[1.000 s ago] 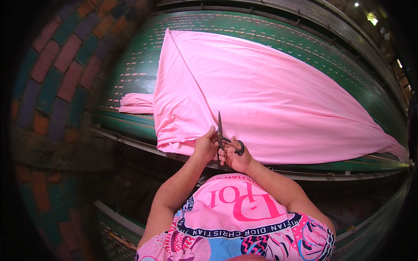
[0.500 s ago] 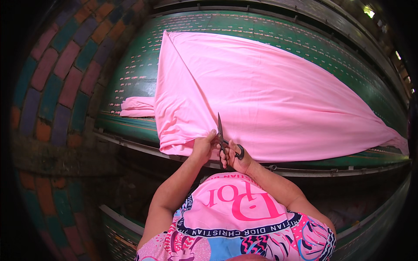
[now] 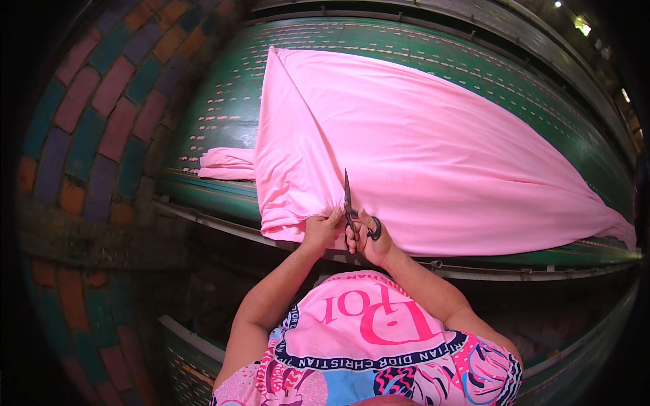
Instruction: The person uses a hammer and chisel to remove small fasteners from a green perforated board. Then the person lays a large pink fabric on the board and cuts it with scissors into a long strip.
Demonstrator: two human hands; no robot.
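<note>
Pink fabric (image 3: 420, 155) is spread over a long green table (image 3: 230, 88), and it takes up a big chunk of the top — wide in the middle, then bunching into a narrow tail at the right end. On the left a flap is folded over, with a diagonal crease running from the far left corner down toward the hands. A bunched strip (image 3: 227, 164) of the same pink pokes out past the fold on the left.

The left hand (image 3: 321, 230) is at the near edge, pinching the cloth with the thumb on top; its fingers are mostly hidden. The right hand (image 3: 374, 245) is just beside it, curled around the black loops of some scissors (image 3: 349, 198). Their tip points to the far side — one dark blade shows over the pink, but I can't tell where the other one sits.

Rows of pale marks (image 3: 217, 118) dot the tabletop, left and far, and a metal rail (image 3: 203, 218) runs along the near edge. Painted bricks (image 3: 84, 162) in pink, teal, orange and purple sit off to the left. The patterned shirt (image 3: 365, 318) fills the near middle.
</note>
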